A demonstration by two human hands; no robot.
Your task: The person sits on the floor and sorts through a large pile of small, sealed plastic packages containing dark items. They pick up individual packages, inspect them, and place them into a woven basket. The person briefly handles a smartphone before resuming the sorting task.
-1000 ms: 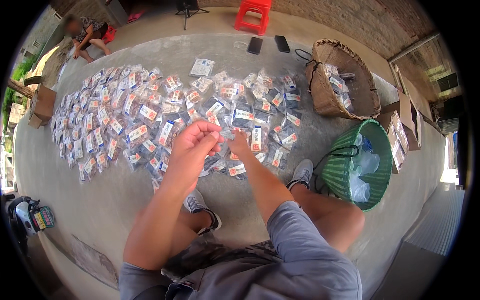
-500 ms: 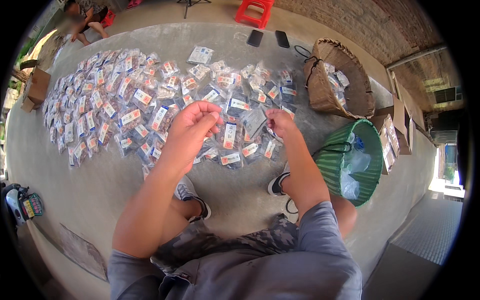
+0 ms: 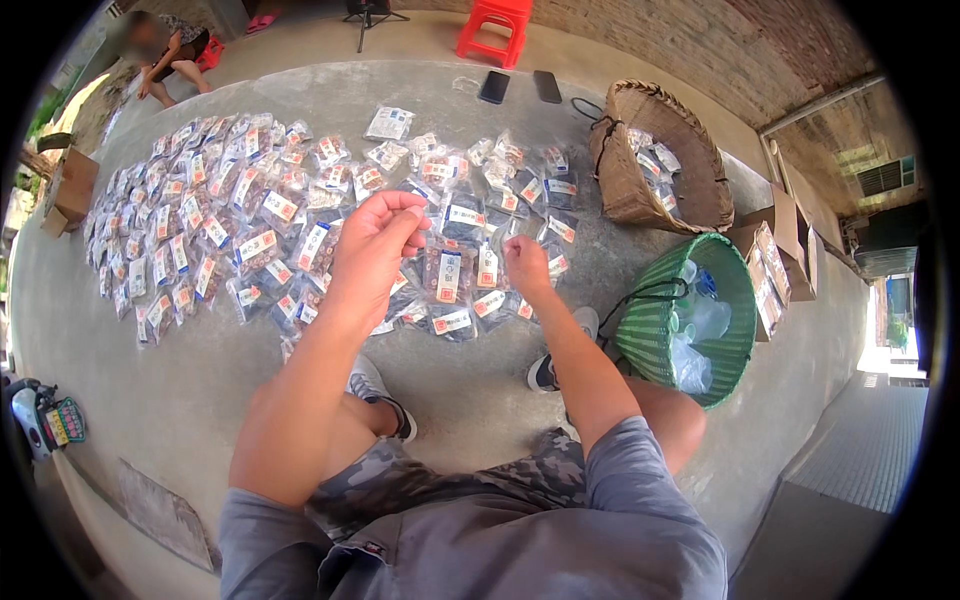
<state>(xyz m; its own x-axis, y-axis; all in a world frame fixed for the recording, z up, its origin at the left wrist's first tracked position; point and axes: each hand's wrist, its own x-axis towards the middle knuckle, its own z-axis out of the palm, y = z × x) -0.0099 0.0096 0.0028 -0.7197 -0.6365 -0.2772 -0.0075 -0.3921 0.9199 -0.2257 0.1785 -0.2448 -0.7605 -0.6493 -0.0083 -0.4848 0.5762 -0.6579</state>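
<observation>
Many small clear plastic packets with white, blue and red labels are spread over the concrete floor before me. My left hand hovers over them, thumb and fingertips pinched together; whatever is between them is too small to make out. My right hand is closed above the packets on the right, its fingertips turned toward the left hand. Something clear seems to be by those fingertips, but it blends with the packets behind. Between the two hands lies a labelled packet of brownish round pieces.
To the right stand a brown woven basket holding packets and a green basket holding clear plastic bags. Two phones and a red stool are beyond the packets. Cardboard boxes stand far right; a person sits at far left.
The greyish clear packet seen in my right fingers is no longer plainly visible. My right hand has moved left, closer to the left hand, which stays pinched. The whole view has shifted slightly.
</observation>
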